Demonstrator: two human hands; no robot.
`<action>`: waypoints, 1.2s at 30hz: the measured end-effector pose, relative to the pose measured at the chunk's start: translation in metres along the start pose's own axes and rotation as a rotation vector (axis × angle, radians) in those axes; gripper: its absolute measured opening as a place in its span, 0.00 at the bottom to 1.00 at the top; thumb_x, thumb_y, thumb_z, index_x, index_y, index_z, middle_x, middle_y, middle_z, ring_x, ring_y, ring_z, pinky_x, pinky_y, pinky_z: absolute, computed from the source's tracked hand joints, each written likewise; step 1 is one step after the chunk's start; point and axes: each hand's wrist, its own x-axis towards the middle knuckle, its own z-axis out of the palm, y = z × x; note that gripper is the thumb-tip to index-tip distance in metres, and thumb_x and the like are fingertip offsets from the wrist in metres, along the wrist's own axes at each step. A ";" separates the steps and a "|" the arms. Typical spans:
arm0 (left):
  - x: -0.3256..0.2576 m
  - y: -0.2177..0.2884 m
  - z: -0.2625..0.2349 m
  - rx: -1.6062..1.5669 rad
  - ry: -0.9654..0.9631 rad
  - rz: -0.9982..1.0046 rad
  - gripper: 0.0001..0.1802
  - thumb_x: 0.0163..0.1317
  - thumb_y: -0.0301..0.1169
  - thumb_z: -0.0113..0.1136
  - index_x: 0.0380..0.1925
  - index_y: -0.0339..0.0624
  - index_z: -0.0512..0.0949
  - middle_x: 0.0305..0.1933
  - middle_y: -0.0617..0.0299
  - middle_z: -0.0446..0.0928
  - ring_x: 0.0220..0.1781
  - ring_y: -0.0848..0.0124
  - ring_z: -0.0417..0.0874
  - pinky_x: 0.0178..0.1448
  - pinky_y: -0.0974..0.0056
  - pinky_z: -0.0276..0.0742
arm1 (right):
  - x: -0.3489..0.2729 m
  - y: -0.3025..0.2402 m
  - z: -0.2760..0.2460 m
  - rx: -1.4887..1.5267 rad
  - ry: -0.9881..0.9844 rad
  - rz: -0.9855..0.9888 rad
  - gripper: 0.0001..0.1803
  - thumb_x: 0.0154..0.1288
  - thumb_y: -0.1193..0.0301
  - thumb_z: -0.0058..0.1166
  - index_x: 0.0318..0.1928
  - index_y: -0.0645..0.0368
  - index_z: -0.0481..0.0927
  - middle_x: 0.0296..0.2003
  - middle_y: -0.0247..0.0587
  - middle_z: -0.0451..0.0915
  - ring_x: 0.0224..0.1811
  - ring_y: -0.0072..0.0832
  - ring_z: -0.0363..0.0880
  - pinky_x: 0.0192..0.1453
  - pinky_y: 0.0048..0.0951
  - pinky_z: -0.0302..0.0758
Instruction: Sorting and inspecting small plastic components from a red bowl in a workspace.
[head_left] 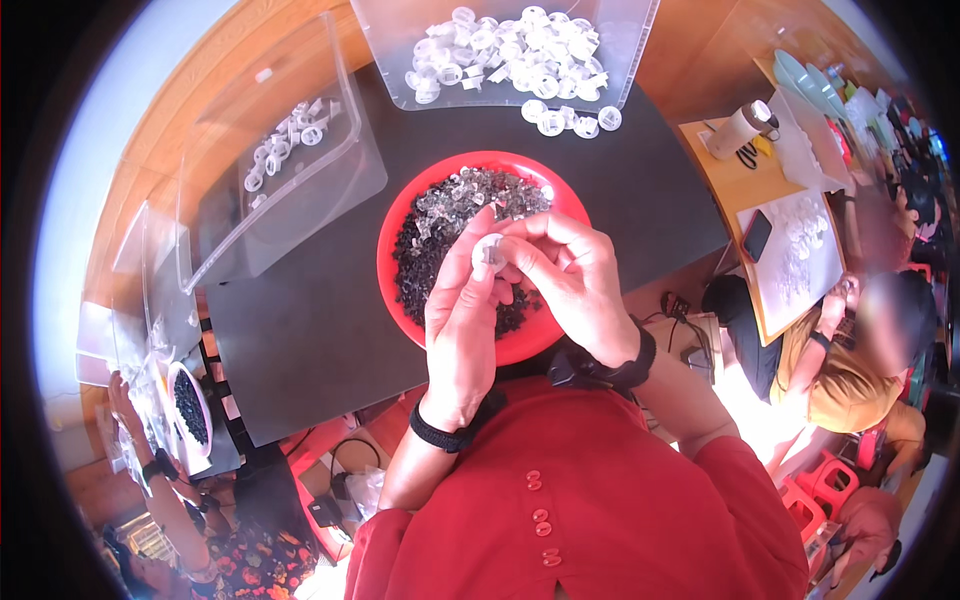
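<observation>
Left hand [463, 310] and right hand [575, 275], fingertips closed, pinch a round whitish plastic piece [490, 252], round red plastic basin [387, 258] beneath them

A dark tabletop [310, 350] carries a red basin [562, 200], two clear bins [628, 60] and loose white pieces [550, 123]

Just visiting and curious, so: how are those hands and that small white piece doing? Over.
Left hand, right hand: both pinching small white piece. Piece held over red basin. Nothing visibly in the way.
</observation>
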 end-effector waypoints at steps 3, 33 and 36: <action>0.000 -0.001 0.001 -0.125 0.055 -0.041 0.22 0.73 0.29 0.49 0.65 0.37 0.67 0.54 0.62 0.78 0.46 0.79 0.75 0.49 0.73 0.71 | -0.002 0.004 0.005 0.023 0.074 -0.026 0.04 0.68 0.79 0.55 0.41 0.68 0.78 0.36 0.39 0.84 0.38 0.19 0.83 0.42 0.20 0.78; 0.002 0.010 -0.024 -0.240 0.217 -0.086 0.24 0.68 0.25 0.49 0.63 0.31 0.65 0.60 0.43 0.73 0.43 0.71 0.78 0.55 0.67 0.74 | 0.019 0.009 -0.082 -1.102 -0.055 -0.351 0.01 0.56 0.74 0.61 0.30 0.56 0.82 0.28 0.39 0.75 0.28 0.42 0.77 0.34 0.40 0.73; 0.003 0.010 -0.023 -0.204 0.226 -0.092 0.23 0.68 0.26 0.49 0.62 0.31 0.66 0.59 0.44 0.74 0.42 0.73 0.79 0.54 0.68 0.74 | 0.025 0.008 -0.078 -1.191 -0.090 -0.383 0.01 0.54 0.75 0.60 0.27 0.56 0.81 0.28 0.39 0.74 0.29 0.40 0.76 0.34 0.40 0.69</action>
